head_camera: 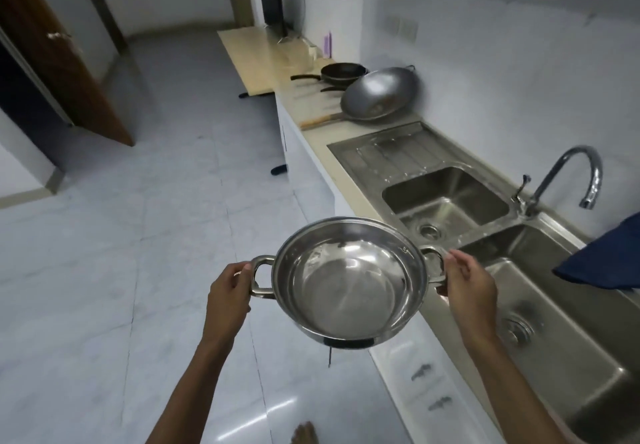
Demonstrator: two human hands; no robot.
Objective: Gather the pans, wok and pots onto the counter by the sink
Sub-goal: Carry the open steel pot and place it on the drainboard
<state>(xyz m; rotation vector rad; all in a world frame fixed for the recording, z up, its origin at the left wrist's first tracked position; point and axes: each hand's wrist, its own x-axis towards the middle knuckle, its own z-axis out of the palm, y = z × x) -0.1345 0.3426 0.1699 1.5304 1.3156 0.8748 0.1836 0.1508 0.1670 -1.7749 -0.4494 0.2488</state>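
Observation:
I hold a shiny steel pot [349, 280] in the air over the floor, just left of the counter's front edge. My left hand [230, 291] grips its left loop handle and my right hand [467, 280] grips its right one. The pot looks empty. Farther along the counter [311, 111], beyond the sink's draining board, a large grey wok [379, 95] with a wooden handle leans against the wall. Behind the wok sits a black frying pan [343, 72], stacked on another dark pan whose handle pokes out.
A steel double sink [446, 201] with a curved tap [568, 176] fills the counter to my right. A dark blue cloth [602, 260] hangs at the right edge. A pale table [256, 59] with a monitor stands past the counter. A brown door [59, 52] is open on the left.

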